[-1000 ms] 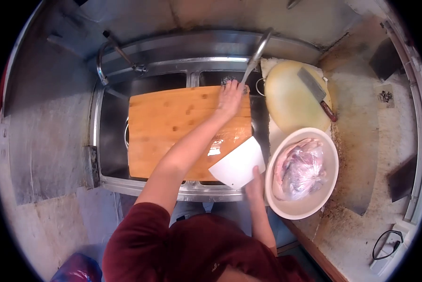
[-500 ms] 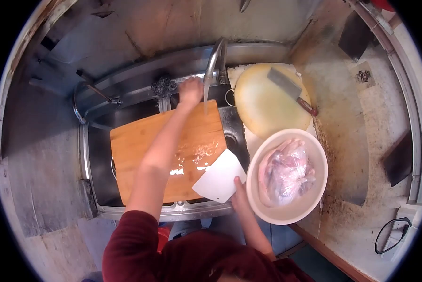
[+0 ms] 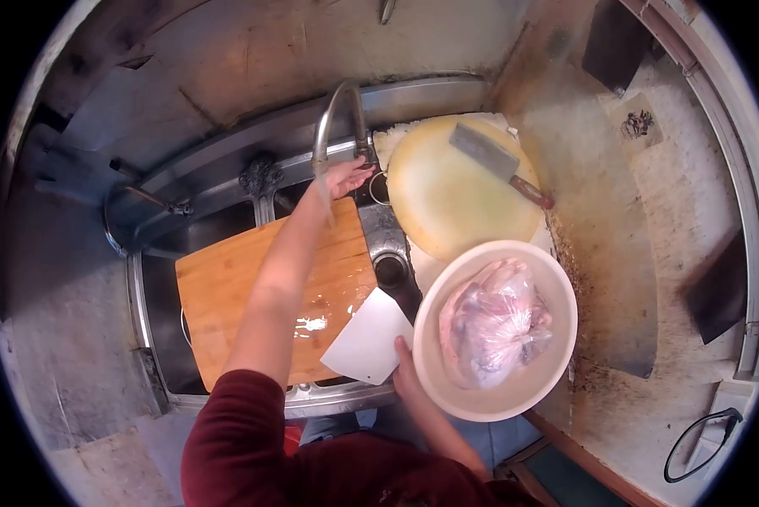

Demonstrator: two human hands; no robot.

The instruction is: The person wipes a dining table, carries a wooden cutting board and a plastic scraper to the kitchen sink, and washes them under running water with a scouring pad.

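Observation:
My left hand [image 3: 344, 179] reaches past the far edge of a wet wooden cutting board [image 3: 253, 262] that lies over the sink. Its fingers are stretched out near the base of the metal faucet [image 3: 322, 127], and a thin stream of water falls by the wrist. Whether the fingertips touch the faucet I cannot tell. A flat white sheet [image 3: 367, 336] with a small hole at one corner is gripped at its right edge by my right hand [image 3: 406, 367]. It is held over the board's near right corner, and part of that hand is hidden.
Right of my right hand stands a beige basin [image 3: 426, 363] holding pale meat in a clear plastic bag [image 3: 497, 325]. Behind it, a cleaver [image 3: 485, 152] lies on a round yellowish chopping block [image 3: 430, 194]. A dark scouring pad [image 3: 261, 176] sits at the sink's back rim.
My left hand has moved right, from behind the faucet stream to the faucet's base, with fingers now extended. The white sheet stays in my right hand. The whole view has shifted slightly.

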